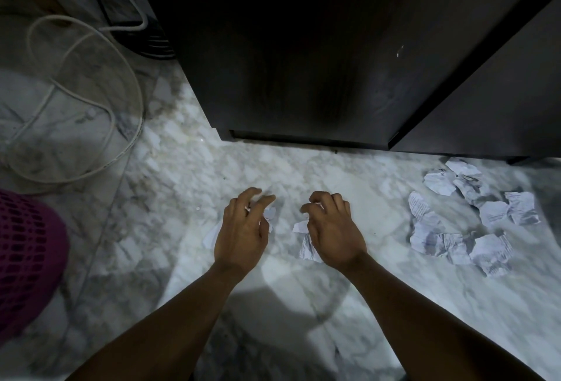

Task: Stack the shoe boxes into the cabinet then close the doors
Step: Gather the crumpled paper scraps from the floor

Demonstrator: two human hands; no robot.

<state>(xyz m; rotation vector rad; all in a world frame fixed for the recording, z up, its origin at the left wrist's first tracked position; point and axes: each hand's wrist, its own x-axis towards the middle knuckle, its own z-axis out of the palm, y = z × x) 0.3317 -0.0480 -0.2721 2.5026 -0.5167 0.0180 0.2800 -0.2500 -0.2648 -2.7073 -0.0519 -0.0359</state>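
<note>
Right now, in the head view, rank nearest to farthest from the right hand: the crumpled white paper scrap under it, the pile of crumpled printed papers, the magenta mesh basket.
1. crumpled white paper scrap, directly under the right hand.
2. pile of crumpled printed papers, on the floor to its right.
3. magenta mesh basket, at the far left edge.

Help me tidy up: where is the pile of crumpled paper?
Head view: the paper pile lies on the floor at far right, just below the dark cabinet and right of the right hand.
</note>
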